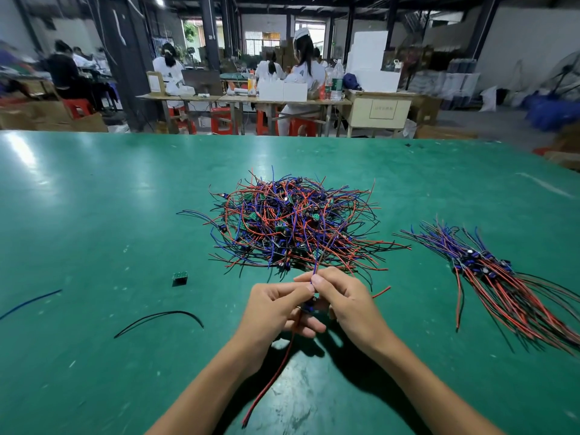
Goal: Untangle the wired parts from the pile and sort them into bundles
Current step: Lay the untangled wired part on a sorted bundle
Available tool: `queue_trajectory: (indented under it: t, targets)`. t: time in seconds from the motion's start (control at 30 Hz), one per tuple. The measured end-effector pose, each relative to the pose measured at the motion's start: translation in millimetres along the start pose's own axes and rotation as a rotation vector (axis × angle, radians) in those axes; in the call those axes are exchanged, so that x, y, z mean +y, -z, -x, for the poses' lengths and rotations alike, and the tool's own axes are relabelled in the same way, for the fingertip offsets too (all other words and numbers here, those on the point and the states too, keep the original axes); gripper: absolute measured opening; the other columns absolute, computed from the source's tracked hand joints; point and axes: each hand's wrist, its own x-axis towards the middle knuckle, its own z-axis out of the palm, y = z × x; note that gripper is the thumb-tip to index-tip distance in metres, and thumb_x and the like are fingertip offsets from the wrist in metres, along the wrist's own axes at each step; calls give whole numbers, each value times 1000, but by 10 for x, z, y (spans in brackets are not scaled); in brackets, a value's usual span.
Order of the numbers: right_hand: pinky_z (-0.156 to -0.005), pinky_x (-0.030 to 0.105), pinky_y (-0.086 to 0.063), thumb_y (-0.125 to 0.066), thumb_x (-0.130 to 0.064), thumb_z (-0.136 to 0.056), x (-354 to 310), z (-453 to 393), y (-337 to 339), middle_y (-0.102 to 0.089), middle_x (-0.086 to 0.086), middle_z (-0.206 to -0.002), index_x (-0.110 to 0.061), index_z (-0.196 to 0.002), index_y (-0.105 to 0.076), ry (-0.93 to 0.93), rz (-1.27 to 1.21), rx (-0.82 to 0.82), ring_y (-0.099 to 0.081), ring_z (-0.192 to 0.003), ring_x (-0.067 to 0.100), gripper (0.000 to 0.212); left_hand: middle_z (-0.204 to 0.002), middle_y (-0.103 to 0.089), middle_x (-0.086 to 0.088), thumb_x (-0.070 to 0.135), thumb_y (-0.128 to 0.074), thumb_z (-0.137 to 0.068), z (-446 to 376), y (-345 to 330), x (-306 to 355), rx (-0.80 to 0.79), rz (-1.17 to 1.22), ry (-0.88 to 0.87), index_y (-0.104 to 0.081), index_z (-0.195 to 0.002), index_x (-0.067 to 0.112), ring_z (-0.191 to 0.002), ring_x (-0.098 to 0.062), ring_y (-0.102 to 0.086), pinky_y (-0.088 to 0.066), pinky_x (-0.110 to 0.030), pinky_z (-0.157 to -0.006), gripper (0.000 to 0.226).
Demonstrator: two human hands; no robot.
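A tangled pile [292, 224] of small boards with red, blue and black wires lies on the green table [94, 215]. Just in front of the pile, my left hand [276, 312] and my right hand [348, 306] meet and both pinch one wired part [309, 306]. Its blue wires run up from my fingertips toward the pile. Its red wire [270, 381] hangs down between my forearms. To the right lies a sorted bundle [489, 271] of wired parts, wires aligned.
A small green board [179, 277] lies loose to the left of my hands. A black wire [157, 320] and a blue wire [28, 304] lie further left. Beyond the table's far edge, several people sit at workbenches.
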Motion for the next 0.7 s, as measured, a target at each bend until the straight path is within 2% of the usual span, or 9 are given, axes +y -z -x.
queue_trajectory:
  t: [0.1, 0.17, 0.23, 0.33, 0.43, 0.5, 0.57, 0.63, 0.7]
  targets:
    - [-76, 28, -53, -54, -25, -97, 9, 9, -66, -73, 0, -88, -17, -92, -78, -44, -90, 58, -69, -81, 18, 25, -68, -71, -16, 10, -63, -94, -5, -20, -14, 22, -46, -15, -76, -80, -7, -51, -22, -68, -55, -24, -48, 26]
    - [-58, 31, -49, -52, -21, -98, 20, 16, -137, -68, 4, -71, -15, -87, -74, -75, -136, 47, -62, -60, 21, 26, -57, -66, -18, 10, -63, -93, -8, -17, -23, 24, -92, -24, -75, -71, -6, -42, -18, -61, -50, -22, -43, 30]
    - [-56, 28, -44, -51, -28, -93, 34, 2, -174, -65, -4, -65, -19, -80, -72, -99, -90, 110, -57, -56, 14, 26, -51, -62, -18, 11, -63, -93, -7, -5, -27, 3, -161, -35, -76, -64, 2, -37, -16, -52, -42, -20, -41, 33]
    - [-48, 22, -41, -50, -35, -83, 26, -28, -164, -58, -9, -53, -25, -74, -70, -156, -110, 210, -50, -46, 8, 24, -65, -72, -16, 13, -65, -92, 2, 3, -30, -62, -221, -26, -79, -72, 4, -37, -14, -52, -40, -19, -39, 27]
    - [-53, 22, -35, -51, -31, -89, 59, -93, -46, -53, -19, -45, -25, -70, -69, -194, 2, 323, -48, -47, 1, 26, -78, -77, -15, 10, -66, -92, 13, -14, -60, -134, -250, -3, -79, -78, 1, -39, -14, -57, -41, -19, -38, 21]
    - [-49, 23, -30, -52, -20, -95, 76, -145, 46, -50, -15, -44, -25, -66, -68, -246, -19, 404, -43, -46, 7, 33, -77, -77, -14, 9, -65, -94, 25, -35, -86, -182, -283, 3, -78, -76, 3, -38, -14, -57, -40, -18, -39, 23]
    - [-43, 19, -26, -53, -19, -93, 71, -174, 116, -51, -7, -52, -25, -66, -68, -306, -91, 452, -37, -44, 15, 32, -77, -77, -12, 9, -64, -95, 35, -52, -93, -208, -315, 4, -77, -76, 7, -38, -13, -57, -40, -18, -39, 24]
    - [-39, 16, -21, -52, -23, -89, 45, -181, 150, -50, 8, -63, -19, -69, -66, -368, -223, 458, -31, -40, 14, 25, -77, -77, -11, 9, -63, -95, 46, -58, -92, -224, -337, 1, -77, -78, 6, -39, -12, -57, -41, -18, -39, 22]
    - [-36, 14, -19, -48, -20, -93, 11, -181, 194, -53, 10, -63, -12, -72, -61, -430, -425, 441, -26, -36, 10, 26, -78, -78, -11, 8, -63, -95, 60, -56, -89, -234, -352, -1, -78, -80, 4, -40, -12, -58, -42, -18, -40, 21]
